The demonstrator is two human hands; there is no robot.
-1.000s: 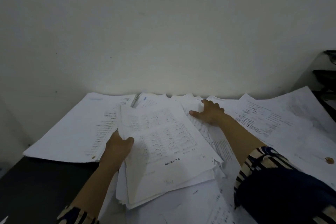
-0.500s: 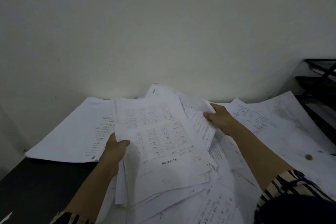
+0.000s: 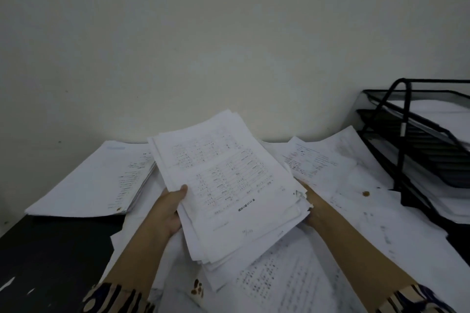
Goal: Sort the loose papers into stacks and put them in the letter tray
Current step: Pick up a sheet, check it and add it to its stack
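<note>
A thick bundle of printed white papers (image 3: 229, 185) is held up above the desk, tilted toward me. My left hand (image 3: 169, 208) grips its left edge, thumb on top. My right hand (image 3: 311, 207) holds the right edge from beneath, mostly hidden by the sheets. More loose papers (image 3: 292, 284) lie spread over the desk below. A black wire letter tray (image 3: 417, 140) with several tiers stands at the right against the wall, with paper in its tiers.
A neat stack of papers (image 3: 101, 180) lies at the left rear of the dark desk (image 3: 50, 256). A small brown spot (image 3: 365, 193) sits on the sheets near the tray. A pale wall rises close behind.
Both hands have gathered the bundle and lifted it off the desk. The right hand moved from the far papers to the bundle's right edge. The view swung right, showing the tray.
</note>
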